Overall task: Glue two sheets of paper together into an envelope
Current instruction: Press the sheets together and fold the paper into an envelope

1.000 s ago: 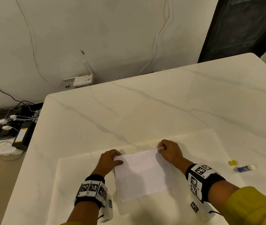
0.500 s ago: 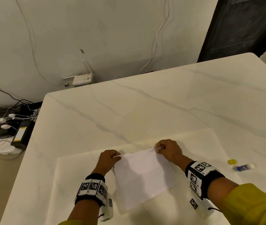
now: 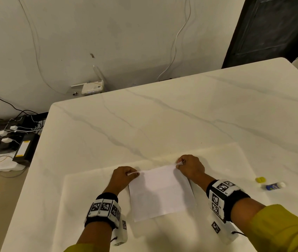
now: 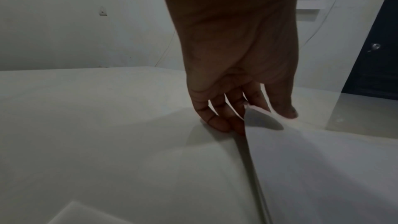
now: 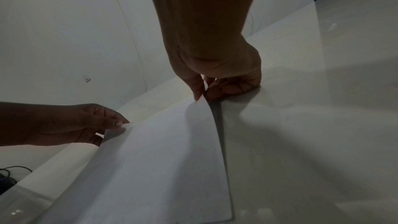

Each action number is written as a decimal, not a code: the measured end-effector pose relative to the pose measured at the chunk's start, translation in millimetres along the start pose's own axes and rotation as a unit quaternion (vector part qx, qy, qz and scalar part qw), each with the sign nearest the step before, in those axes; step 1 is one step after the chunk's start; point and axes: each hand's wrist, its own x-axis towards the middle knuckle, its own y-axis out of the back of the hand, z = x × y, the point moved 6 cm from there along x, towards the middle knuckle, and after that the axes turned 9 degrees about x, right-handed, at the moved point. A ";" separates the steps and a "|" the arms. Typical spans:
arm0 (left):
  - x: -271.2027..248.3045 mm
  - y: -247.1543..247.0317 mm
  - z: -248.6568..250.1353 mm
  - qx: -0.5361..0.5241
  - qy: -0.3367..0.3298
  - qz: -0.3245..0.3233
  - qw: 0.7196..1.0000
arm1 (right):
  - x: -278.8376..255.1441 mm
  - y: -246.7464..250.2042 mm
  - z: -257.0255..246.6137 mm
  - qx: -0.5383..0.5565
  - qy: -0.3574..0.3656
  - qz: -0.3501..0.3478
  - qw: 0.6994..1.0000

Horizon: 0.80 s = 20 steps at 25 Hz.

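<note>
White paper (image 3: 160, 192) held at its two far corners by a person's hands, above a marble table (image 3: 162, 120).

The left hand (image 3: 123, 177) pinches the far left corner, the right hand (image 3: 190, 167) the far right; that edge is lifted, the near edge lies on a clear mat (image 3: 90, 197). A glue stick (image 3: 274, 186) and its yellow cap (image 3: 260, 179) lie well to the right.

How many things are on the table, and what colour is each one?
White: 1, the paper, its far corners pinched by the left hand and the right hand
Yellow: 1, the cap
Blue and white: 1, the glue stick
Clear: 1, the plastic mat
Total: 4
</note>
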 end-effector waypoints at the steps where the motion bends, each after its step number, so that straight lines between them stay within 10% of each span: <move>1: 0.0 0.0 0.8 0.005 -0.005 0.002 1.000 | 0.6 0.0 0.6 0.000 0.000 0.004 1.000; 20: 2.7 0.3 -6.5 -0.068 0.013 0.006 0.998 | -12.3 -8.2 -9.2 -0.119 0.106 0.002 0.987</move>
